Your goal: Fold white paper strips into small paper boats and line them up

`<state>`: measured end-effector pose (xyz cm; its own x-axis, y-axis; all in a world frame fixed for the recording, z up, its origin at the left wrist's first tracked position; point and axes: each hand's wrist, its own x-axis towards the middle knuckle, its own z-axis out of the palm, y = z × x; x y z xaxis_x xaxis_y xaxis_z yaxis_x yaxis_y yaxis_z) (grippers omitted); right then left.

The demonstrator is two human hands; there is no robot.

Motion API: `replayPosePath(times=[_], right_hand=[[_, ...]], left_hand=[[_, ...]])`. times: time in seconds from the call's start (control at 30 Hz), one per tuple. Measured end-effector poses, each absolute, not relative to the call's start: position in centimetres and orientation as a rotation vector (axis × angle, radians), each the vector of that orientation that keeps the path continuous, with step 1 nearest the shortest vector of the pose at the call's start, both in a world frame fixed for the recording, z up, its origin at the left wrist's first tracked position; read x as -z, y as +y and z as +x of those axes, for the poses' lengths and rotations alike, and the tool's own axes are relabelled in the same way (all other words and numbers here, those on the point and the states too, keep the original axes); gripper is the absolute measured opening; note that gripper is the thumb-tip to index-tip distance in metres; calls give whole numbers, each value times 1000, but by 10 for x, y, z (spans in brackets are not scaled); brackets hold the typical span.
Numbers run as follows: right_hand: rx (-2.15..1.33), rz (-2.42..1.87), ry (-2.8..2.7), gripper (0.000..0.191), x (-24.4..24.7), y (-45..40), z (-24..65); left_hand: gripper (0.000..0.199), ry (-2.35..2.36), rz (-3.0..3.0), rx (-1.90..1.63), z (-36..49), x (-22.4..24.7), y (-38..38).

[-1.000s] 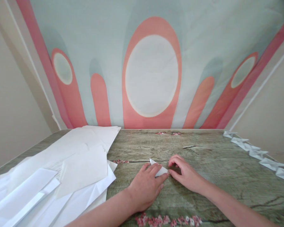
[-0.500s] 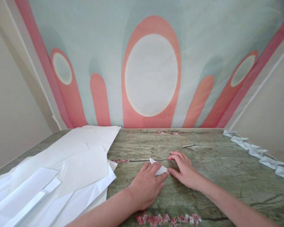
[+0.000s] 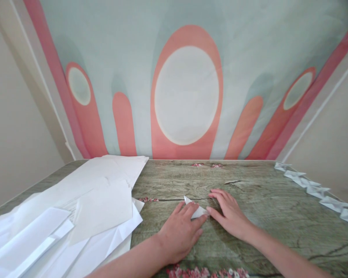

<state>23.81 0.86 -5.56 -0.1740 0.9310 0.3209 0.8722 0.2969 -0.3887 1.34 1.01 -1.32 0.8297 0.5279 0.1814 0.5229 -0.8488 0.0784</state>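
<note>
A small folded white paper (image 3: 199, 212) lies on the wood-patterned table, its pointed tip showing above my left fingers. My left hand (image 3: 181, 229) rests on it from the left, fingers pressing it flat against the table and covering part of it. My right hand (image 3: 227, 214) is at the paper's right corner, with the thumb touching that corner and the fingers apart, curved above the table.
A spread of white sheets and folded strips (image 3: 104, 210) covers the left of the table (image 3: 174, 175). Several folded white paper pieces (image 3: 319, 189) line the right edge. Behind stands a backdrop (image 3: 139, 58) with pink shapes.
The whole view has shifted slightly, so the scene sits a little lower. Both hands keep nearly the same pose at the folded paper.
</note>
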Motion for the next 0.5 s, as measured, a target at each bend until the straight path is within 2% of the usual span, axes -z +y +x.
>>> replayPosePath(times=[0.2, 0.4, 0.5], right_hand=[[-104, -1626, -2085, 40, 56, 9, 235], [-104, -1653, -2085, 43, 55, 10, 235], [-107, -1680, -2074, 42, 54, 10, 233]], left_hand=[[36, 866, 2895, -355, 12, 10, 7], [13, 1312, 2696, -577, 12, 9, 7], [15, 1342, 2725, -508, 12, 11, 9]])
